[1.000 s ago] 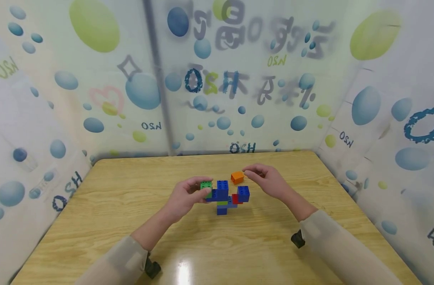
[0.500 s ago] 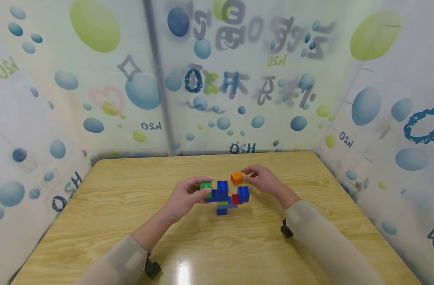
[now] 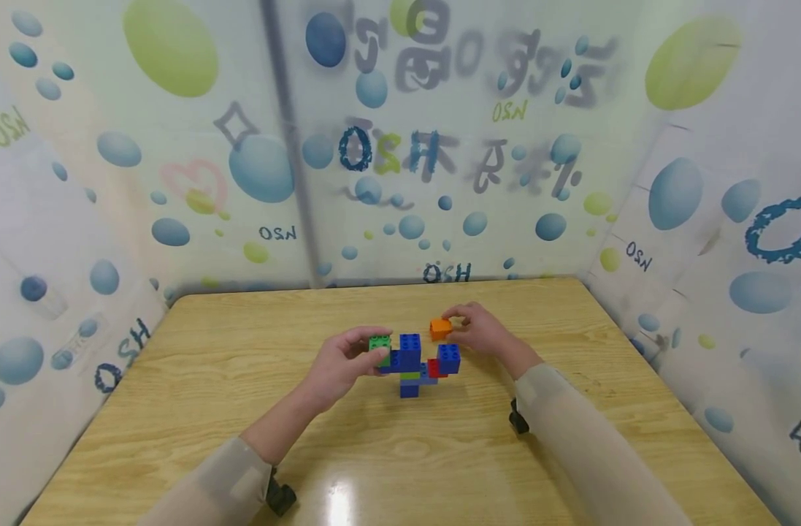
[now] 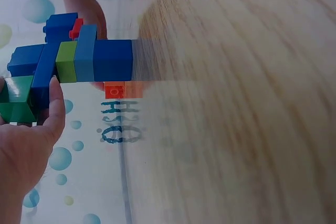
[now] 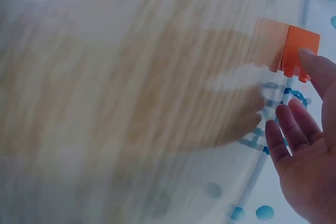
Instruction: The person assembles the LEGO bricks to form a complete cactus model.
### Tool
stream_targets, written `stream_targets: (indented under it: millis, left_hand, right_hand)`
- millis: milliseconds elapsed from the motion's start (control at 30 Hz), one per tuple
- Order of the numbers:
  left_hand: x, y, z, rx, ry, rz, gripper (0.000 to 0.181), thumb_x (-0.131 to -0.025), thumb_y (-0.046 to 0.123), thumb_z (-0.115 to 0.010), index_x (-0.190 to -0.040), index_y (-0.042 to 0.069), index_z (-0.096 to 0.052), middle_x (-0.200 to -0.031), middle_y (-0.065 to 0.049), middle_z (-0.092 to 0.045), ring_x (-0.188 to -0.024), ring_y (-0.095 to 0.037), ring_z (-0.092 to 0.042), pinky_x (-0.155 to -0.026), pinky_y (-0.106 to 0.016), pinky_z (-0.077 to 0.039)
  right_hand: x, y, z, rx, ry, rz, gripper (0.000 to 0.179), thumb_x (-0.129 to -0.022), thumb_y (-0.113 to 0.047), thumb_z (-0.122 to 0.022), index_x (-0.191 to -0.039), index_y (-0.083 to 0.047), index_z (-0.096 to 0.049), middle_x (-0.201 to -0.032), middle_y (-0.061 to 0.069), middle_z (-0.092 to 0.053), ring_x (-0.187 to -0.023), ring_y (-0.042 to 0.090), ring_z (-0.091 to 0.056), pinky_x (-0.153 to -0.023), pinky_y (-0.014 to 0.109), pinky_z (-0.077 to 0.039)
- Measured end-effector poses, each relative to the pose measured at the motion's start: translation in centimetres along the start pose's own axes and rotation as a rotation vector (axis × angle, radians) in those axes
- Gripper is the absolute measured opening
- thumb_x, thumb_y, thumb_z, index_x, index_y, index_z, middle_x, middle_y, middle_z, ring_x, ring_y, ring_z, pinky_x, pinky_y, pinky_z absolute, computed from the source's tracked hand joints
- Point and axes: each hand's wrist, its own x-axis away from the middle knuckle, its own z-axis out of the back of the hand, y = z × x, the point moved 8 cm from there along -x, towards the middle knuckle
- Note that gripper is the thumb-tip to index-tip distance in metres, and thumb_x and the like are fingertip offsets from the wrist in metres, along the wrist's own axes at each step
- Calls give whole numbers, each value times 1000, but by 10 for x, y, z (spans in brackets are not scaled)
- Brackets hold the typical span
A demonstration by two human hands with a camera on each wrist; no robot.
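My left hand [image 3: 334,369] grips the green brick [image 3: 378,342] at the left end of a joined build of toy building bricks [image 3: 409,352]. That build stands on the table, with blue, lime-green, light-blue and red bricks joined. In the left wrist view, a finger also lies along a long blue brick [image 4: 45,74] next to the green one. Behind the build, my right hand [image 3: 482,332] pinches a loose orange brick [image 3: 440,329]. Seen from the right wrist, the thumb presses the orange brick [image 5: 301,45], while the other visible fingers are spread below it; the index finger is mostly hidden.
The glossy wooden table [image 3: 242,321] reflects the hands and bricks. Patterned curtains [image 3: 400,219] with blue and green spots surround its back and sides. At the build's right end, a raised blue brick [image 3: 449,358] sits close to the right hand.
My right hand has moved left to the orange brick and taken it between thumb and finger. The brick has turned and shifted slightly right. The left hand and the build have stayed put.
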Motion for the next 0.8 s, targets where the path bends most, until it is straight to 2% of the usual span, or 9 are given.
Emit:
stream_targets:
  millis: [167,333,600,800]
  left_hand:
    - [1,0,0,2,5,2,40,-108,16,-72,-146,5,-68,-116,-8,-66,-102,-23,-66,-86,-38,-69]
    - [2,1,0,4,11,6,38,-108,17,-73,-144,8,-70,-116,-7,-66,-102,-23,-66,-89,-43,-69]
    - [2,1,-1,11,7,5,39,-108,16,-72,-146,6,-68,-117,-7,-65,-103,-23,-66,-87,-38,-69]
    - [1,1,0,10,7,8,39,-108,17,-72,-146,7,-68,-116,-7,-65,-102,-23,-66,-86,-37,-69]
  right_hand:
    - [1,11,2,-23,29,-33,33,-104,-23,-78,-134,-14,-68,-148,15,-62,-133,38,-60,-120,55,-52]
    - [8,16,7,-52,47,-44,37,-104,-23,-77,-135,-11,-63,-139,14,-68,-129,35,-62,-120,54,-52]
    - [26,8,28,-131,109,69,39,-104,-16,-76,-139,-8,-61,-138,16,-68,-123,34,-65,-113,53,-57]
    - [44,-18,45,-159,143,211,44,-105,-10,-72,-148,-5,-63,-140,19,-62,-117,32,-66,-108,51,-58]
